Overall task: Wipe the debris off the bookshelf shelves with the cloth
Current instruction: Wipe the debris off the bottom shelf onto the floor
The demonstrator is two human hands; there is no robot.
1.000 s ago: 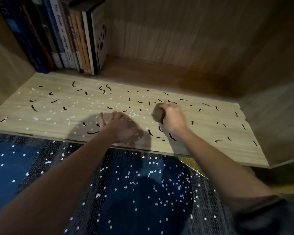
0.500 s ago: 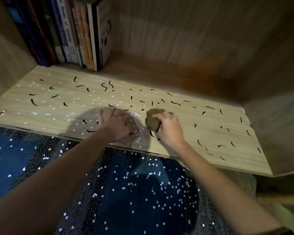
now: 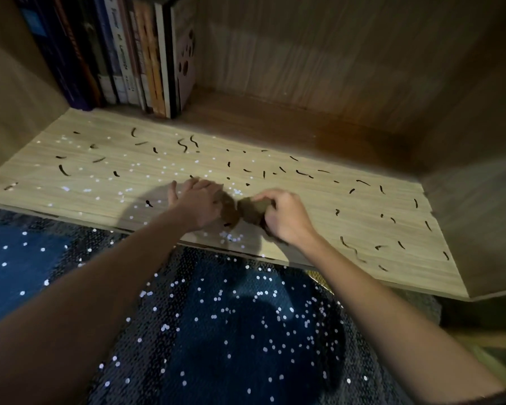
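Sweeping long strokes toward the front edge looked the best way, since the shelf (image 3: 304, 200) was wide and littered from the books (image 3: 135, 54) to its right wall. The left hand (image 3: 197, 204) lay flat near that edge, fingers fairly straight and holding nothing. Just beside it, the right hand (image 3: 285, 219) gripped the bunched cloth (image 3: 253, 210). Spreading the cloth would probably have gathered more black strands (image 3: 349, 245) and white specks (image 3: 231, 236) per pass.

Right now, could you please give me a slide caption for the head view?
Right hand grips a brown cloth on the shelf, left hand resting beside it, amid dark strips and white specks.
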